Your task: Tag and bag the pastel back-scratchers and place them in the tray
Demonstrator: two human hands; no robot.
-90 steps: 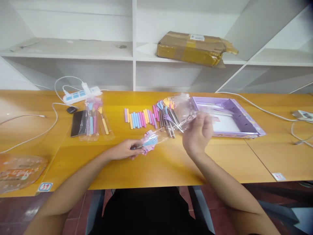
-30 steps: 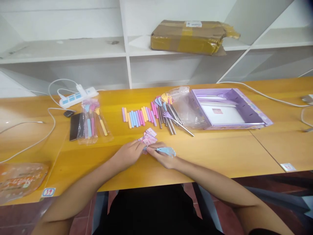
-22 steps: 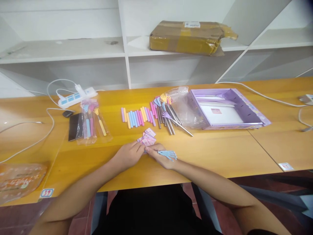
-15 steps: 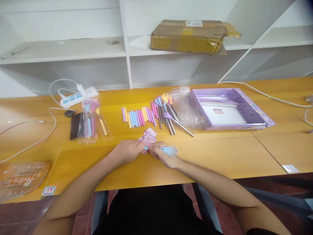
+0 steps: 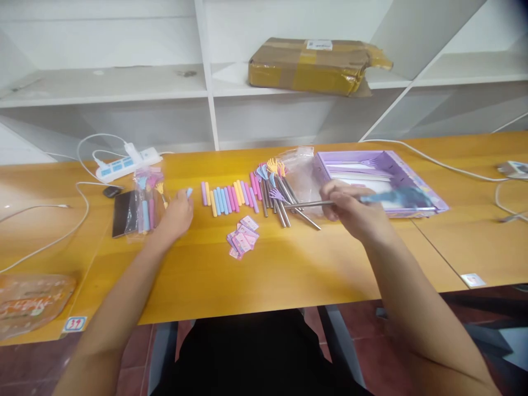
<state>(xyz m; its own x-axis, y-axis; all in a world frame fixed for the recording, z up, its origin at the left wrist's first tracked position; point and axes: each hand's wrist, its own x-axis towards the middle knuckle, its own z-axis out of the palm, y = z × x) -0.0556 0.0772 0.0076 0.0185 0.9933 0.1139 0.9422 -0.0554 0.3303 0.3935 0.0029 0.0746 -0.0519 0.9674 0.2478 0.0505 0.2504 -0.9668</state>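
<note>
My right hand is closed around a back scratcher. Its metal rod points left over the pile, while its blue hand-shaped head is smeared by motion in front of the purple box. Between the fingers of my left hand, the end of a blue handle shows. That hand is beside the bagged back scratchers. Coloured handles lie in a row between my hands. Metal-rod scratchers with coloured heads are heaped to their right. Small pink cards lie loosely stacked nearer me.
A white power strip with cables and a dark flat object lie on the left. A clear plastic bag touches the box. Behind, a taped carton rests on a white shelf. An orange-printed pouch lies front left.
My hands have parted from the cards. My left hand moved left and back with the blue handle. My right hand moved right with the blue-headed scratcher, whose metal rod now shows.
</note>
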